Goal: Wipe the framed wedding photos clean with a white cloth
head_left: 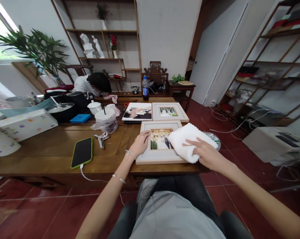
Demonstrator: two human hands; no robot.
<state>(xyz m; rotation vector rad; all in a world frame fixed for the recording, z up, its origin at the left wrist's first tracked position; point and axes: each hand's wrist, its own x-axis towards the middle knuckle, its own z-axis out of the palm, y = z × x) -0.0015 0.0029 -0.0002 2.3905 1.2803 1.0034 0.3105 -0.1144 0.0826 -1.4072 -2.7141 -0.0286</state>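
A light wooden picture frame with a wedding photo inside lies flat at the table's front edge. My left hand grips its left side, fingers reaching over onto the border. In my right hand is a folded white towel, pressed on the frame's right part, which it covers. The towel also hides part of a round clear object to the right. Directly behind lie a second framed photo and a printed portrait.
On the wooden table are a phone with a cable, a silver metal clamp-like item, a lidded drink cup in plastic and a blue-capped bottle. Another person bends low at the far left. Shelves stand right.
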